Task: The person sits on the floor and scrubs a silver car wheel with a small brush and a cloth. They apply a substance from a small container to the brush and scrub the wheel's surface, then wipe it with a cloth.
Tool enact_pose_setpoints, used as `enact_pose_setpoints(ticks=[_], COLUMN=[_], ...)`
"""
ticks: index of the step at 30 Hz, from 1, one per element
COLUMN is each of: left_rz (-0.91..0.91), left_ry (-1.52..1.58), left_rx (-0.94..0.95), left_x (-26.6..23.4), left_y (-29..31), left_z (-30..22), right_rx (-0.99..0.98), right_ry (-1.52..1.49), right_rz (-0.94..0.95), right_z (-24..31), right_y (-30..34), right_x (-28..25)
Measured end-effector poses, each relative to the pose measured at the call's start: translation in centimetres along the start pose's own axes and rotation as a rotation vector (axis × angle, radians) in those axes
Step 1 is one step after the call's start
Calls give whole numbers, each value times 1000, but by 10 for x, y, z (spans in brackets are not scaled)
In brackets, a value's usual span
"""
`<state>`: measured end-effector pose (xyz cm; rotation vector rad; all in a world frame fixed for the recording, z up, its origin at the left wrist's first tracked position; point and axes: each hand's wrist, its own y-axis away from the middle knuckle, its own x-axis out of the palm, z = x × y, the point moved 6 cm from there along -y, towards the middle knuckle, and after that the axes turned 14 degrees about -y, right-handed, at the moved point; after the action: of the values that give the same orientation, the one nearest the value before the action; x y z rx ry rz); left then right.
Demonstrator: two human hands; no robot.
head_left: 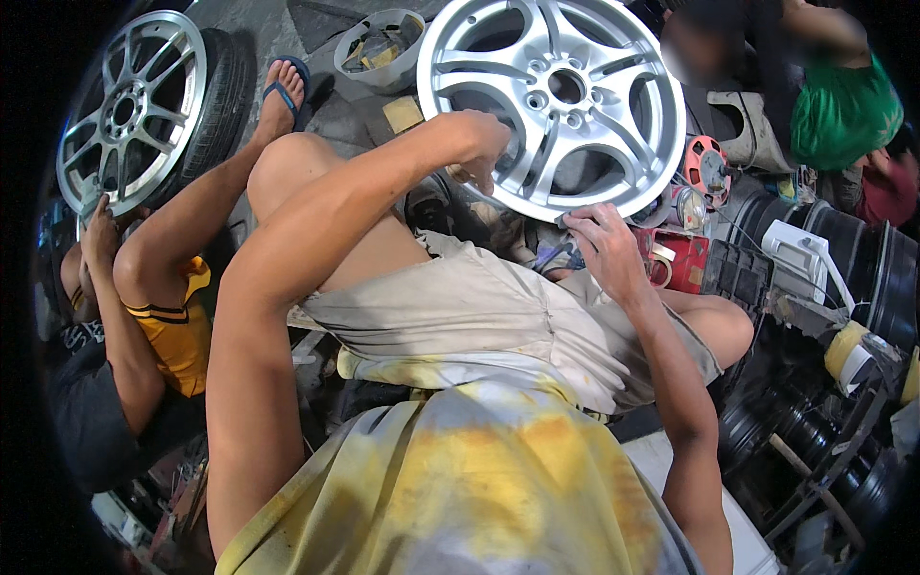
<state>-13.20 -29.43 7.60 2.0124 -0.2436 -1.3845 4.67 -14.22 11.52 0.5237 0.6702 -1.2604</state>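
Note:
A silver alloy wheel rim (pixel 613 125) with split spokes stands in front of me, tilted, its face toward me. My left hand (pixel 474 149) is at its lower left edge, fingers bent down and closed against the lip; the fingertips are partly hidden. At the bottom edge my right hand (pixel 606 247) pinches a small dark grey piece (pixel 563 220) between thumb and fingers, touching the lip. That piece is too small to tell its kind. My left forearm passes over my bent knee.
At far left a person's hand (pixel 99 230) touches another silver wheel rim (pixel 123 110), with a tire (pixel 216 105) behind it. A white bucket (pixel 380 53) stands beyond my knee. To the right are a red reel (pixel 706 163), a red box (pixel 678 259), dark rims (pixel 882 278) and a person in green (pixel 843 110).

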Motion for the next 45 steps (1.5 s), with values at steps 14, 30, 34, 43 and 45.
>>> enact_pose_setpoints(ticks=[14,30,34,43,45], left_rz=[-167,28,55,146,94], left_ry=[265,349,340,348,329], left_rx=[49,-21,-5,16,11], left_x=[31,18,16,20,14], left_y=[-34,-18,-21,-31,-29], left_z=[-16,23,13,21,22], right_rx=[-67,-71,-58,-47,-42], right_ry=[65,-24,-22,-32,-38], right_rz=[-18,-53,-55,-78,-78], right_z=[2,6,6,4,3], right_y=[2,-12,-14,-13,-13], right_x=[8,13,12,13,13])
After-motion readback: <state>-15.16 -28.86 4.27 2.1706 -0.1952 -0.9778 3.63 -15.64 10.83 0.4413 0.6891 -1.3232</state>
